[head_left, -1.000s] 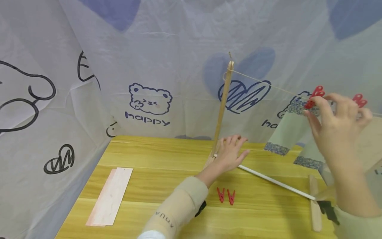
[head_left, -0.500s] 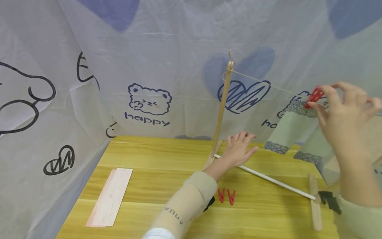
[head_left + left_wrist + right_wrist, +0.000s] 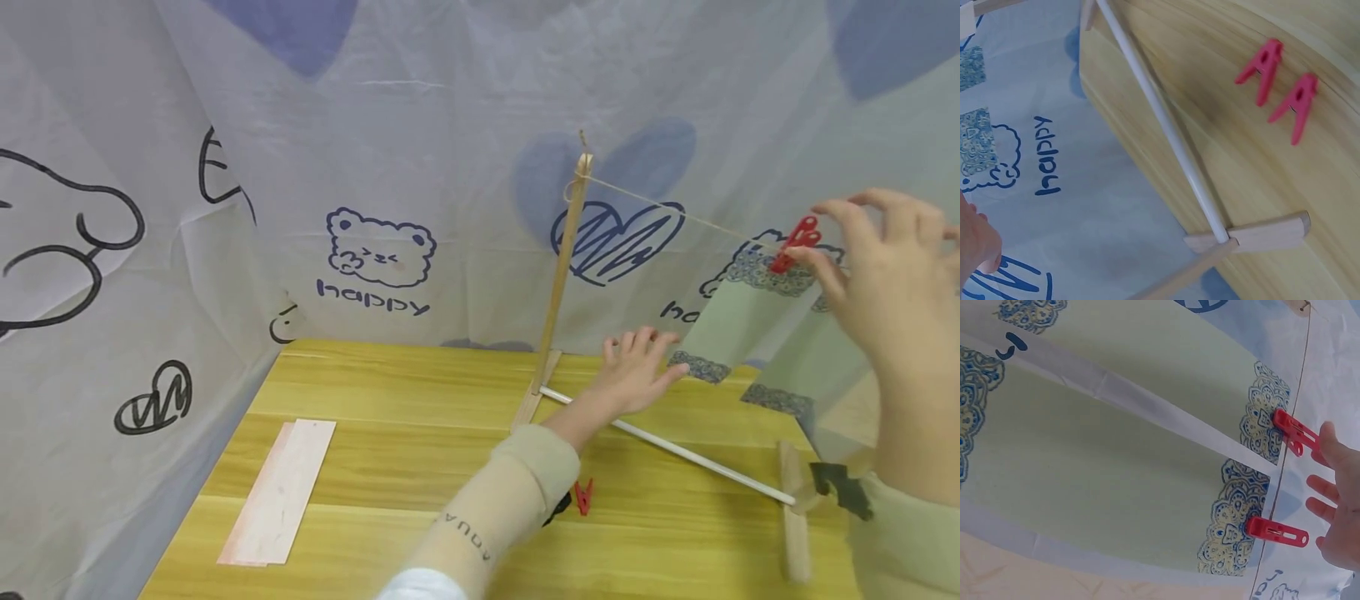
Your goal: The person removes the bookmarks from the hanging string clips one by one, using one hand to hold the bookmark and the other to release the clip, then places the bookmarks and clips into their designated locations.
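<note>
My right hand [image 3: 900, 275] is beside a red clothespin [image 3: 797, 243], its index finger raised away and its thumb overlapping the handle end. That clothespin fastens a pale green strip [image 3: 738, 312] with blue lace-patterned ends to a thin string [image 3: 697, 218]. A second green strip [image 3: 1116, 481] hangs alongside, fastened by another red clothespin [image 3: 1277, 532]. My left hand [image 3: 633, 379] hovers over the table's far part with fingers spread, holding nothing; its fingertips come close to the first strip's lower end in the head view.
A wooden post [image 3: 564, 275] carries the string, and a white rod [image 3: 705, 458] joins the stand's wooden feet [image 3: 795, 525]. Two red clothespins, one nearer the rod [image 3: 1266, 69] and one beside it [image 3: 1300, 106], lie on the table. Pale flat boards [image 3: 285, 492] lie at left.
My right index finger has lifted off the clothespin it pinched, and the clothespin stays on the string. My left hand has moved right, away from the post, toward the hanging strips.
</note>
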Demonstrator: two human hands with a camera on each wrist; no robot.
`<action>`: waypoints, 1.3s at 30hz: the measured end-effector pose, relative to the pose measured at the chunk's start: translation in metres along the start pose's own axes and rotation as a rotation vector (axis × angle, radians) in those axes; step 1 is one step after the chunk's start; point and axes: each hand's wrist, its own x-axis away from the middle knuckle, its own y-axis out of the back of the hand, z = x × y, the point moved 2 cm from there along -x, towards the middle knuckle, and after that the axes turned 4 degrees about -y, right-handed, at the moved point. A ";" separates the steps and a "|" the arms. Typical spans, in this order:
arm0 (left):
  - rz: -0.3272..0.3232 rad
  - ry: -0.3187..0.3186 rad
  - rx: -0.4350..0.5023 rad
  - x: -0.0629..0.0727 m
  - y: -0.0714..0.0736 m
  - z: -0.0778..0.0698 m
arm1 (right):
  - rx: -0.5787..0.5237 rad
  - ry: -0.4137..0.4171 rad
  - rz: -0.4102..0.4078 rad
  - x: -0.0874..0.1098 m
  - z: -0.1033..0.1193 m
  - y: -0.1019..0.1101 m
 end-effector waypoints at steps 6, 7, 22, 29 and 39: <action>-0.056 0.048 0.060 -0.006 0.003 -0.007 | 0.012 -0.011 0.031 -0.005 -0.005 0.003; -0.062 0.053 0.063 -0.006 0.003 -0.007 | 0.014 -0.003 0.034 -0.006 -0.005 0.004; 0.014 0.016 0.146 -0.011 0.005 -0.008 | 0.088 0.034 0.147 -0.018 -0.006 0.004; 0.020 0.032 0.193 -0.013 0.005 -0.011 | 0.088 0.028 0.183 -0.021 -0.010 0.002; 0.028 0.035 0.177 -0.012 0.003 -0.013 | 0.064 0.036 0.188 -0.025 -0.018 -0.003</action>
